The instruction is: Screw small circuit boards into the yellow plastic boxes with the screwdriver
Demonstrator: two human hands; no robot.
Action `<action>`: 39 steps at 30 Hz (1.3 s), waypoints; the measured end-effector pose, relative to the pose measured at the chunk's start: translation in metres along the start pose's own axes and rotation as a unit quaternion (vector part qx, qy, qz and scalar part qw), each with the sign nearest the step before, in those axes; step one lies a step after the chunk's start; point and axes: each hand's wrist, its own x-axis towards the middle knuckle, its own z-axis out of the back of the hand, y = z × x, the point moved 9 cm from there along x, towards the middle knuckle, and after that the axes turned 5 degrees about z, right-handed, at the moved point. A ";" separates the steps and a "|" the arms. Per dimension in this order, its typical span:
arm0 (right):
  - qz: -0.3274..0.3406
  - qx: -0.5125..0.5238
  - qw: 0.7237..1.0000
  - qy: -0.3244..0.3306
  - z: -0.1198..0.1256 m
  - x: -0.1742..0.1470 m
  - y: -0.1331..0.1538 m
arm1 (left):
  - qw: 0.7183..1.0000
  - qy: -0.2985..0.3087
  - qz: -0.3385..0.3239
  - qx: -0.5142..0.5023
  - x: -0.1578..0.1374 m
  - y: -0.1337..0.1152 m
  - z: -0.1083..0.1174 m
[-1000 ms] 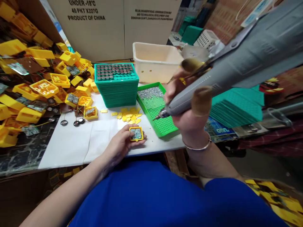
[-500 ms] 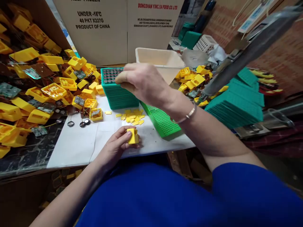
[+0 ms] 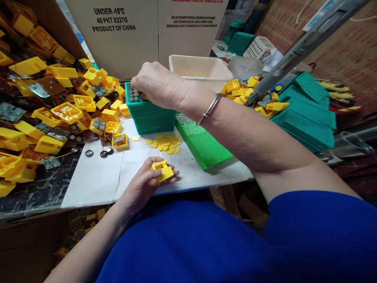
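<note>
My left hand (image 3: pixel 149 179) is closed around a small yellow plastic housing (image 3: pixel 165 173), tilted so that an opening and a patch of small holes show. My right hand (image 3: pixel 160 84) reaches over the stack of teal trays (image 3: pixel 153 120), its fingers bent down at the top tray. Small round silver button cells (image 3: pixel 134 96) stand in rows in that tray. The right fingertips are hidden behind the hand, so what they pinch cannot be seen. Just beyond the left hand, flat yellow plastic pieces (image 3: pixel 166 143) lie loose on the white sheet (image 3: pixel 103 177).
Yellow housings with circuit boards (image 3: pixel 66 114) are heaped at the left. A bright green perforated tray (image 3: pixel 206 147) holds small metal parts. Behind stand a white bin (image 3: pixel 200 65) and a cardboard box (image 3: pixel 126 43). A grey metal pole (image 3: pixel 294 55) slants across the right, near teal trays (image 3: pixel 309 122).
My right hand has moved left and farther over the top tray, now hiding more of the cells. My left hand has turned the yellow housing, bringing its hollow side and holes into sight.
</note>
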 end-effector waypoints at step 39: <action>-0.010 0.073 0.987 -0.142 0.003 -0.102 0.023 | 0.994 -0.084 -0.062 0.001 0.008 -0.003 0.016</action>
